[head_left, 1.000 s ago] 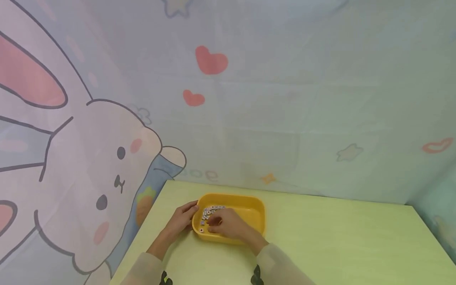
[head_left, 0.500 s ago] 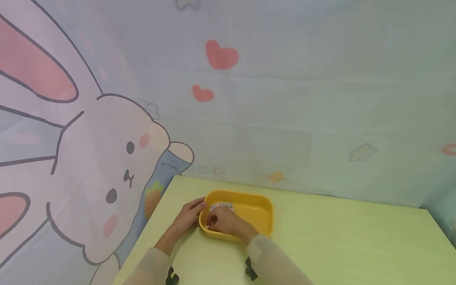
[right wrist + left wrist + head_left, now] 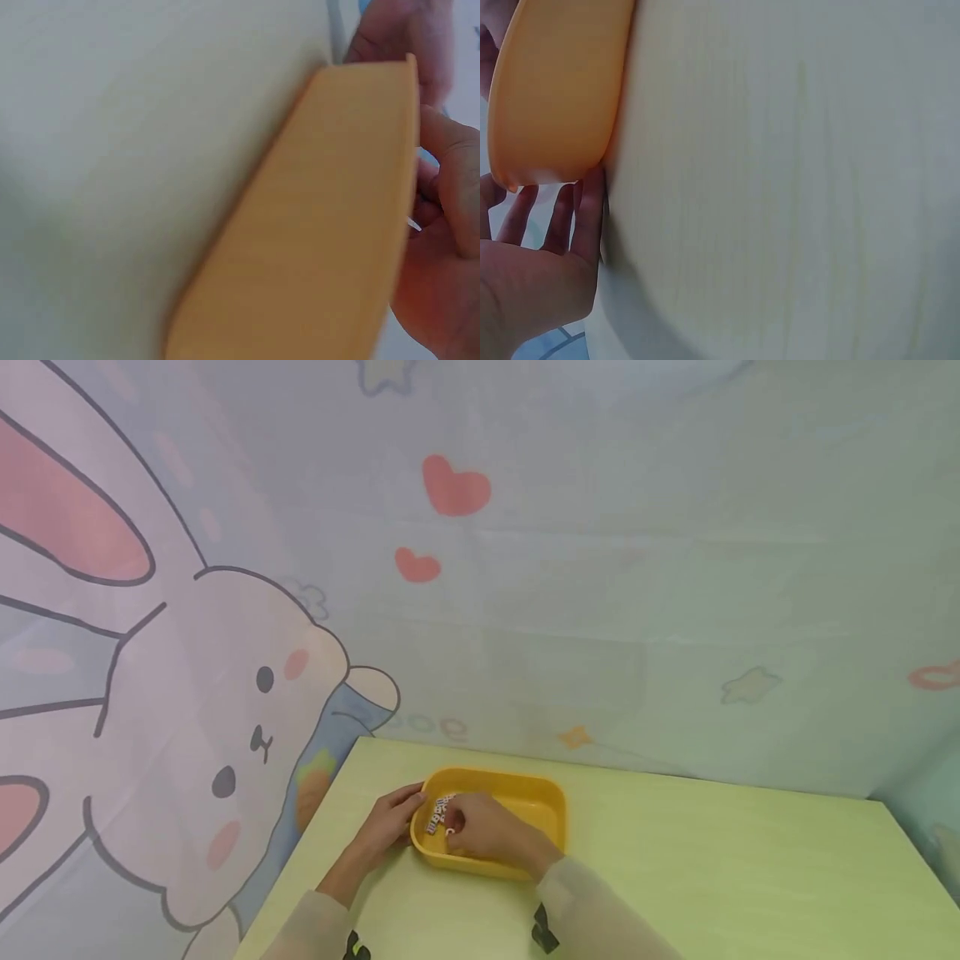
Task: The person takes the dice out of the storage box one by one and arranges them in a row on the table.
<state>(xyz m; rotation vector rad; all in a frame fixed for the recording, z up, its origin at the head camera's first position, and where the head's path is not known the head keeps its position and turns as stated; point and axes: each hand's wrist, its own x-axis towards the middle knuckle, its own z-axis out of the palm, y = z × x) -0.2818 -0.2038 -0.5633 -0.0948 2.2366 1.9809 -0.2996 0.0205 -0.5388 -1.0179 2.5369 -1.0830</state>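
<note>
A yellow tray (image 3: 547,817) stands on the table with white dice (image 3: 435,817) gathered in its left end. My left hand (image 3: 388,823) holds that end, thumb at the rim and fingers against the outside wall, as the left wrist view shows of the hand (image 3: 544,262) and tray (image 3: 562,97). Inside the tray, my right hand (image 3: 487,828) pinches a small white die (image 3: 450,832) between thumb and fingers. It covers some of the other dice. The right wrist view has the hand (image 3: 450,217) beyond the tray wall (image 3: 315,210), a bit of white showing at its fingers.
The pale green table (image 3: 712,860) extends to the right of the tray. Behind it hangs a cloth backdrop (image 3: 600,610) printed with a rabbit and hearts. Black straps (image 3: 545,931) hang by the sleeves.
My right hand reached down into the tray's near left corner, where a single die lay apart, then drew back slightly right with a die in its fingers. My left hand stayed on the tray.
</note>
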